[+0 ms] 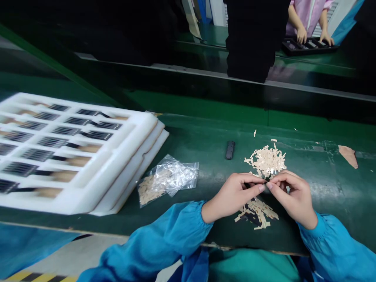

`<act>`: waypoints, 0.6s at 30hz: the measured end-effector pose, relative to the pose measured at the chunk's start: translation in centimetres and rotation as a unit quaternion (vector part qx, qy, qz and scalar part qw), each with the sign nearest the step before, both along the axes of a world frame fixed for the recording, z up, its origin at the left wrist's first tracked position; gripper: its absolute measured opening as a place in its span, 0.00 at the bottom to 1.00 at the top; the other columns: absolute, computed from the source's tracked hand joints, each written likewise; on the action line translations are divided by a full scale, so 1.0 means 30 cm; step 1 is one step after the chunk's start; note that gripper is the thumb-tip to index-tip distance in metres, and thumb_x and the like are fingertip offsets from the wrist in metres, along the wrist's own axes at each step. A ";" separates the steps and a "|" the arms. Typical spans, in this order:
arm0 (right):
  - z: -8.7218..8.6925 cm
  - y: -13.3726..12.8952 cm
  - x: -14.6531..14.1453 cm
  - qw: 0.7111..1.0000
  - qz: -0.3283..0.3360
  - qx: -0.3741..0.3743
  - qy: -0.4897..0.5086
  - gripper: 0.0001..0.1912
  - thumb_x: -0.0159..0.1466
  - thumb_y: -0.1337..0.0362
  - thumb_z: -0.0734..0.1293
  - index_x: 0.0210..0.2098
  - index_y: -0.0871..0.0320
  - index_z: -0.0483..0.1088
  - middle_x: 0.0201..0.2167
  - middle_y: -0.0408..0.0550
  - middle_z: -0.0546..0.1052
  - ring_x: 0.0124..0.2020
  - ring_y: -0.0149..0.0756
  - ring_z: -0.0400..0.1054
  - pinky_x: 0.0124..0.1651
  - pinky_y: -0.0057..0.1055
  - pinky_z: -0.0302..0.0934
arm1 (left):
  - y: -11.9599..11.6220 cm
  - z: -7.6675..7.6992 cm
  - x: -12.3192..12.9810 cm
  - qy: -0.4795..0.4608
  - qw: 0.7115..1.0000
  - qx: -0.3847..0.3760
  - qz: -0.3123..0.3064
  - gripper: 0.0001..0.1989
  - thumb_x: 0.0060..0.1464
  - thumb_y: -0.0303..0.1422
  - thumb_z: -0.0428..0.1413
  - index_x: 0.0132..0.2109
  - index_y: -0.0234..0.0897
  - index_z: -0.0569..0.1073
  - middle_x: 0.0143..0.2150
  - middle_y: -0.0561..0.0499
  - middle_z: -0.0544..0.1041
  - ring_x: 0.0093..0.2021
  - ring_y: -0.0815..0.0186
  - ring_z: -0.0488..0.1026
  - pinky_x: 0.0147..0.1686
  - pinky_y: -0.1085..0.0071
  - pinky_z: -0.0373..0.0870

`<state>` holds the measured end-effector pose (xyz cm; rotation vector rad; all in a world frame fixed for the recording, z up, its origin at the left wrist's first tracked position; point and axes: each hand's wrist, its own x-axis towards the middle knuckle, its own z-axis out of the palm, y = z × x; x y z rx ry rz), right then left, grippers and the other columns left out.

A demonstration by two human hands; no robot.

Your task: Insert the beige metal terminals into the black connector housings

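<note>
"What are your sleeves [152, 239] made of?"
"Smooth blue cloth with a soft sheen."
"And the foam tray [123, 184] on your left?"
"White, matt and slightly rough-looking."
"The plastic bag [173, 176] beside it?"
"Clear, glossy, crinkled film."
"The belt [308, 184] under your hands?"
"Green, smooth and shiny, scuffed pale in patches."
"Those strips [266, 160]?"
"Matt tan and paper-like, though you can't be sure of the material from here."

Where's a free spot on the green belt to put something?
Right of the beige strips, before the tan scrap, the belt is free. So is the gap between plastic bag and black strip. Crowded around the left hand and right hand.
</note>
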<state>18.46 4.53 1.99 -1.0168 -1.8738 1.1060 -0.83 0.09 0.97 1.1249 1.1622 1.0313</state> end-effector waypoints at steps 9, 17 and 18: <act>-0.022 0.001 0.000 0.999 -0.025 -0.046 0.011 0.03 0.63 0.65 0.74 0.36 0.55 0.77 0.29 0.43 0.71 0.26 0.32 0.62 0.26 0.30 0.55 | -0.003 0.016 0.000 -0.002 1.000 0.007 0.012 0.09 0.58 0.34 0.64 0.33 0.33 0.81 0.32 0.52 0.75 0.30 0.71 0.67 0.27 0.75 0.61; -0.014 0.005 0.007 0.996 -0.002 -0.079 0.039 0.05 0.64 0.65 0.73 0.31 0.56 0.78 0.26 0.43 0.72 0.25 0.31 0.62 0.27 0.29 0.55 | 0.002 0.013 0.001 -0.043 0.997 -0.058 -0.004 0.13 0.55 0.37 0.66 0.44 0.33 0.83 0.37 0.48 0.80 0.36 0.65 0.74 0.36 0.71 0.70; -0.013 0.006 0.008 0.996 -0.002 -0.084 0.042 0.05 0.64 0.65 0.74 0.31 0.56 0.79 0.26 0.43 0.72 0.25 0.31 0.62 0.27 0.29 0.55 | 0.005 0.014 -0.002 -0.056 0.996 -0.070 -0.008 0.16 0.54 0.38 0.66 0.47 0.33 0.82 0.38 0.47 0.81 0.37 0.64 0.75 0.38 0.70 0.71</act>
